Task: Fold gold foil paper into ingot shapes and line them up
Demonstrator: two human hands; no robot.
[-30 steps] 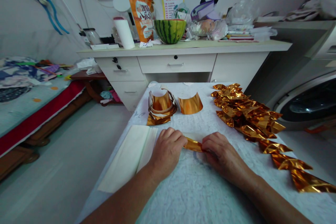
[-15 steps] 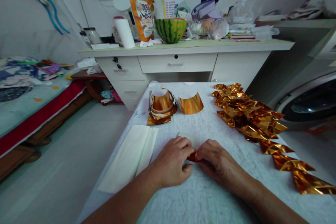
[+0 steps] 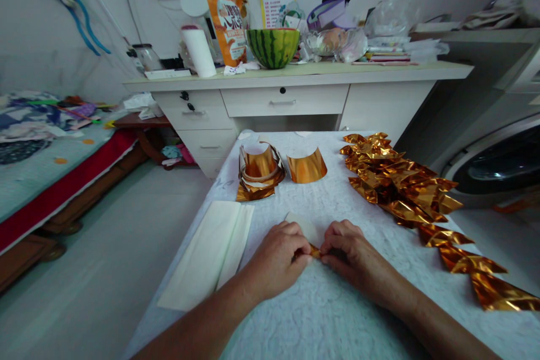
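Observation:
Between my hands, low over the cloth-covered table (image 3: 354,326), is a small piece of gold foil paper (image 3: 314,251), mostly covered by my fingers. My left hand (image 3: 280,256) pinches its left end between thumb and fingers. The right end is pinched by my right hand (image 3: 350,253). A whitish sheet (image 3: 304,226) lies just beyond my fingers, partly hidden by them. Farther off stand a curled stack of gold foil sheets (image 3: 259,171) and a single curved gold sheet (image 3: 307,166). Folded gold foil pieces (image 3: 400,185) are heaped along the right side.
Cream paper (image 3: 202,253) lies folded left of my left arm. Behind the table is a white desk (image 3: 291,102) bearing a halved watermelon (image 3: 273,49), an orange snack bag (image 3: 230,25) and plastic bags. A bed (image 3: 63,174) is at left, a washing machine (image 3: 498,152) at right.
My right hand has shifted and its fingers have drawn up, now gripping the foil's end by the tips. More of the whitish sheet shows. The left thumb has closed in on the foil.

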